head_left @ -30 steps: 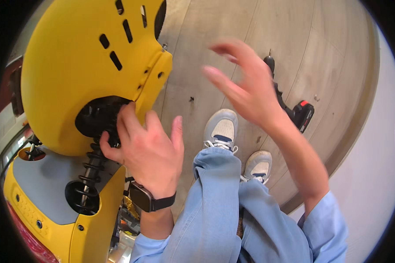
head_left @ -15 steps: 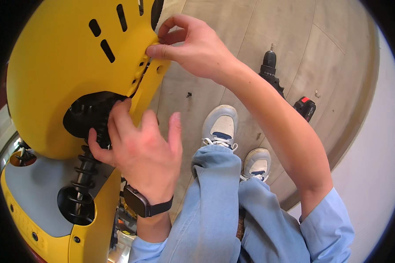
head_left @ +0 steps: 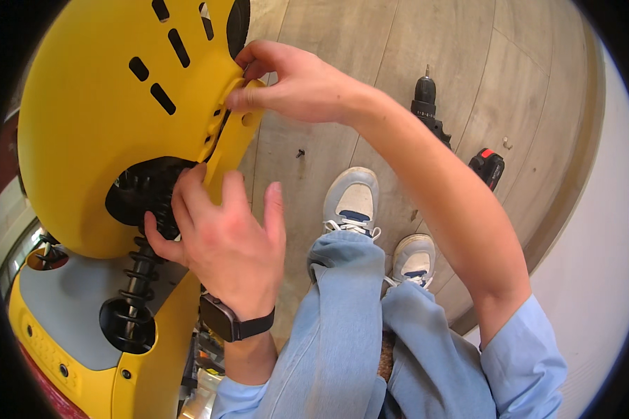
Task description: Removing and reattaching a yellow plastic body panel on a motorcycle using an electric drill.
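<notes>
A large rounded yellow plastic cover [head_left: 84, 153] with dark slots fills the left side. Along its right edge runs a split seam beside a narrow yellow side panel [head_left: 240, 136]. My right hand [head_left: 293, 84] pinches the panel edge at the top of this seam, thumb on the near face and fingertips hidden behind. My left hand [head_left: 227, 237], wearing a black watch [head_left: 220, 318], has its fingers spread at the dark opening in the cover. Its fingertips rest by the opening's rim and a ribbed black part [head_left: 165, 220]. Below is a black coil-spring shock absorber [head_left: 140, 276].
A black cordless drill [head_left: 426, 105] lies on the wood floor [head_left: 328, 35], with a black-and-red battery end [head_left: 488, 167] beyond my right forearm. A small dark screw [head_left: 300, 153] lies near my shoe [head_left: 353, 195]. A grey-and-yellow base [head_left: 70, 307] is at lower left; a white wall [head_left: 594, 279] at right.
The yellow cover has turned and shifted a little, with more slots showing at its top. My right hand has moved slightly down and left with the edge. My left hand has hardly moved.
</notes>
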Demonstrator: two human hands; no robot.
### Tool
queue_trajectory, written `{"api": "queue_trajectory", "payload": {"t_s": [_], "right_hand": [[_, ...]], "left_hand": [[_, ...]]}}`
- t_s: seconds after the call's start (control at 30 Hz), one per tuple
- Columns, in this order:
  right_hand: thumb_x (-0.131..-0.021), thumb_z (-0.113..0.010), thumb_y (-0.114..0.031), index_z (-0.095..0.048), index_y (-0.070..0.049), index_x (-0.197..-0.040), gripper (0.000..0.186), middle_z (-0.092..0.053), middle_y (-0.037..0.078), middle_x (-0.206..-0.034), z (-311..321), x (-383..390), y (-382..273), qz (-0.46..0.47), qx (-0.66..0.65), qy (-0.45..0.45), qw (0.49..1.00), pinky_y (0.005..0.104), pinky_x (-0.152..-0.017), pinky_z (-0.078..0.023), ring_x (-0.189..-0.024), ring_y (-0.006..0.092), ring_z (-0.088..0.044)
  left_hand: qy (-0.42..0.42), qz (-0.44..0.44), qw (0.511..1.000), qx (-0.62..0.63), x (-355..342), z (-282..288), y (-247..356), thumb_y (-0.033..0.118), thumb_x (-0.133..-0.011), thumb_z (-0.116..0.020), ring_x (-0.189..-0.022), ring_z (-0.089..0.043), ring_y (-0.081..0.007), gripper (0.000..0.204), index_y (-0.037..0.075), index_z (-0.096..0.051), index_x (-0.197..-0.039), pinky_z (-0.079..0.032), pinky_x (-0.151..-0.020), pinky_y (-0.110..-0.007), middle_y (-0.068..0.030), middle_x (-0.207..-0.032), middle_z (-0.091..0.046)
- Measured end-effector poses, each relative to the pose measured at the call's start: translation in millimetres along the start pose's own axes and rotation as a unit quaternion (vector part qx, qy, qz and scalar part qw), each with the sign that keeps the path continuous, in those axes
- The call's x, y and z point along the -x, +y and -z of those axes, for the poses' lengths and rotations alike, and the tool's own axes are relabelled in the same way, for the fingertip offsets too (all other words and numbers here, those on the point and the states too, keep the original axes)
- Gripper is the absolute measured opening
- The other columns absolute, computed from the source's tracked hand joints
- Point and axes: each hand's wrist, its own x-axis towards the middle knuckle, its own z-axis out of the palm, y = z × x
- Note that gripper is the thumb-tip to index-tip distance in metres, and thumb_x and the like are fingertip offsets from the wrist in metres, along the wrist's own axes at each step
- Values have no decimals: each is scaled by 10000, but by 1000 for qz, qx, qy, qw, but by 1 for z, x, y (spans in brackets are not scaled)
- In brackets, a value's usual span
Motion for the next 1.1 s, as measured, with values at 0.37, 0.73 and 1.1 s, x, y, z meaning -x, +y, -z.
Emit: {"api": "queue_trajectory", "payload": {"t_s": [0.37,0.73,1.1], "right_hand": [[-689,-795,-345,-694,-4,-1115,555,-713,139,-1021,6,-13,-32,-103,141,-75,982,329,-815,-518,-952,267,-665],[-711,-776,-222,-695,-54,-1176,501,-689,131,-1167,5,-14,-41,-155,107,-89,978,342,-966,-471,-1131,271,-615],[-648,-794,-172,-708,-67,-1138,508,-733,104,-1045,-15,-10,-17,-150,-31,21,988,428,-989,-451,-1016,272,-675]], "left_hand": [[1,13,1000,16,-4,-2,-1,385,-808,-719,-1144,-517,-271,323,122,-640,-978,-288,-987,-660,-87,-1129,-511],[18,7,999,29,-9,-5,-5,357,-798,-735,-1050,-551,-264,267,118,-630,-854,-298,-968,-638,-67,-1023,-530],[24,50,995,81,-11,-8,-5,378,-801,-720,-1101,-552,-289,597,128,-524,-1307,-275,-1007,-619,-101,-1104,-566]]}}
